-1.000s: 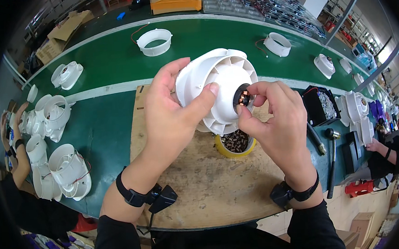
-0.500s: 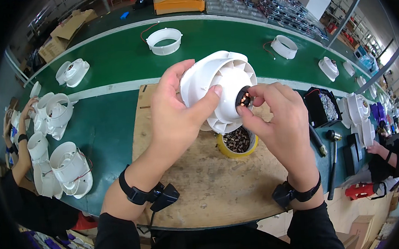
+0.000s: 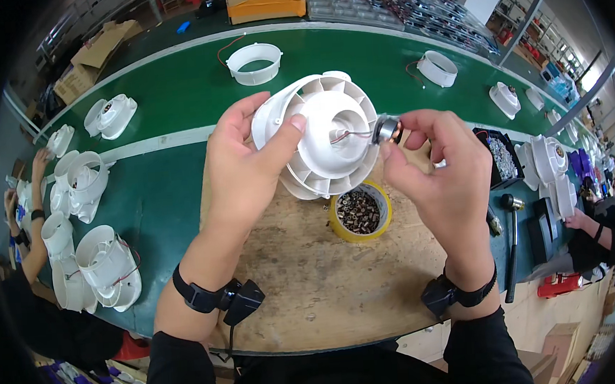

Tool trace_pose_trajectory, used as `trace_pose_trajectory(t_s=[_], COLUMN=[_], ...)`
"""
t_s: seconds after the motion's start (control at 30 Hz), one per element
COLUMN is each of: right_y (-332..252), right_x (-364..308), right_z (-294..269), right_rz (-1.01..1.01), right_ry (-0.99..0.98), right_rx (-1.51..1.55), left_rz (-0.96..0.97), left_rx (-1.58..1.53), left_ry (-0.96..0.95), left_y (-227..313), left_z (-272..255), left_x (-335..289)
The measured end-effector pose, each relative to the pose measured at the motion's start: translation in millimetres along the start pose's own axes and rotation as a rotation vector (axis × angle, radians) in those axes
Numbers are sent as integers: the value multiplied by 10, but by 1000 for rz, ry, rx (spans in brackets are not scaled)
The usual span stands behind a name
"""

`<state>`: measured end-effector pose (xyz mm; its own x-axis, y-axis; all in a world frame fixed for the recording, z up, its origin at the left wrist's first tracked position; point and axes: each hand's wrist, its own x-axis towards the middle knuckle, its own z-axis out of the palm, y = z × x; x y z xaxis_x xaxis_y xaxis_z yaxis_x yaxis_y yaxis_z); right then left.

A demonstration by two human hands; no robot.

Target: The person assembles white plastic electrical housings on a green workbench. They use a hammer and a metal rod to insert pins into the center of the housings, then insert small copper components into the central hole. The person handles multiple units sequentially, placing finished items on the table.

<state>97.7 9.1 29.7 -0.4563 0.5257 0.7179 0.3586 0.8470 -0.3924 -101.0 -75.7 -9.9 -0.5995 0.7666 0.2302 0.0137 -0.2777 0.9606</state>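
Note:
My left hand (image 3: pixel 252 149) is closed round a white plastic fan housing (image 3: pixel 326 145) with vanes about a central hub, its thumb pressed on the rim. The housing is held up above the wooden board, its hollow hub facing me. Between thumb and fingers, my right hand (image 3: pixel 442 152) pinches a small round motor (image 3: pixel 387 129) with a dark rim and copper windings. The motor is out of the hub, to its right. Thin wires (image 3: pixel 352 134) run from it into the hub opening. Below the housing stands a yellow ring-shaped tub (image 3: pixel 375 231) of small metal parts.
A wooden board (image 3: pixel 307 297) covers the table in front of me. White housings (image 3: pixel 107 260) stand at left. A black bin (image 3: pixel 500 155), a hammer (image 3: pixel 513 243) and more housings (image 3: pixel 550 159) lie right. Beyond runs a green conveyor (image 3: pixel 189 93) with white parts. Co-workers' arms show at both sides.
My right hand has drawn the motor out of the hub and moved to the right, exposing its wires. My left hand has shifted the housing slightly left and turned its hub towards me.

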Motion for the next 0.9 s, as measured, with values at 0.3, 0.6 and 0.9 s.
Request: trace_pose_trajectory(t_s=[0.3,0.6,0.9], right_y=[73,269,394], right_x=[41,137,180], right_z=[-61,-344,-445], right_rz=[53,156,286], right_ry=[-51,52,22], right_rx=[157,149,190], left_rz=[-343,-505,-274], left_rx=[-254,-370,-90], left_ry=[-123,-4,13], left_y=[-129,-898,-1472], left_z=[-37,386,571], left_x=[67,1201,2120])
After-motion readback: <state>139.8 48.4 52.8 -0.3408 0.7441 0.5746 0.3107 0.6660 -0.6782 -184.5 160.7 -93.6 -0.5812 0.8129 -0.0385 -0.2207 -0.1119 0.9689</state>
